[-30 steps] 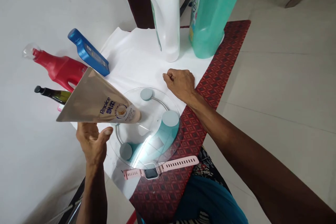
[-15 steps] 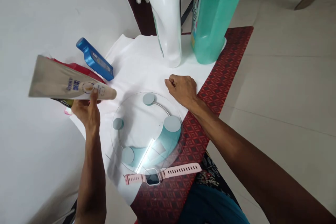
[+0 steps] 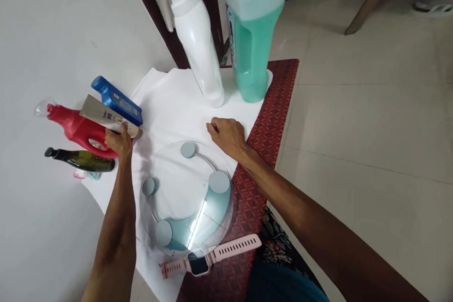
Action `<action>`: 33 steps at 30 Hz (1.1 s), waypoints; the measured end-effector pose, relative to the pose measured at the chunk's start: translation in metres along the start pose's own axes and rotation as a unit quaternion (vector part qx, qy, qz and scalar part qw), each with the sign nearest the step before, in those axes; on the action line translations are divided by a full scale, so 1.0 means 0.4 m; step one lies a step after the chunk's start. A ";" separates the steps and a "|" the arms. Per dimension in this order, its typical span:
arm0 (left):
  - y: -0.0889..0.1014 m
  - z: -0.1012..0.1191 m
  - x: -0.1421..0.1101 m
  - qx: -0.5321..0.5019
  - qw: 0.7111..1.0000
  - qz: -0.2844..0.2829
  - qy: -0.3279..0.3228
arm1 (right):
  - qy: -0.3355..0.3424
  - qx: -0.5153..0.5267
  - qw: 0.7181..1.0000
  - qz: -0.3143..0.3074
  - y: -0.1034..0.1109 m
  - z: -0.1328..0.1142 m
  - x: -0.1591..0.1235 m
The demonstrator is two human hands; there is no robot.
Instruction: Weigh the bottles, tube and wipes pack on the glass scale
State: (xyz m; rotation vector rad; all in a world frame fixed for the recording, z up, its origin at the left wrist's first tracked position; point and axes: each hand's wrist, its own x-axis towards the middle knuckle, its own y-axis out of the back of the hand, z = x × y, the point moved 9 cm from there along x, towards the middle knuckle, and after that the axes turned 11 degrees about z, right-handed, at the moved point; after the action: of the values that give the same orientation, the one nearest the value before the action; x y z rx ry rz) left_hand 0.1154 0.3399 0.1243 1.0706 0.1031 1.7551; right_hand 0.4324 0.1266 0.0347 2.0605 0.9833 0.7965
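Observation:
My left hand is closed round the lower part of a beige squeeze tube, its cap end down near the white cloth. A blue bottle stands just behind the tube and a red jug-like bottle just to its left, partly covered by the tube and hand. My right hand rests on the white cloth with the fingers curled in; whether anything is inside them is hidden. Between my forearms lies a round glass bathroom scale with grey discs. A pink-strapped smartwatch lies at its near edge.
A white bottle and a large bottle of green liquid stand at the table's far end. At the left is a dark green glass bottle. A red patterned mat runs beneath the white cloth. The wall borders the left side.
My left hand has carried the tube away from me and lowered it between the red and blue bottles. My right hand stays on the cloth. The view has shifted, showing more of the bottles.

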 end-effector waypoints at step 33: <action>-0.250 0.509 -0.146 -0.362 0.922 0.019 0.135 | 0.008 0.022 1.000 -0.012 -0.003 0.002 0.005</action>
State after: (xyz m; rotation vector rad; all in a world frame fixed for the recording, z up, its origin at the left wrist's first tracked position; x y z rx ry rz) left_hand 0.3325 0.2593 0.1586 0.2902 -0.3772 1.7478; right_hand 0.4336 0.1285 0.0339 2.0792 1.0421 0.7862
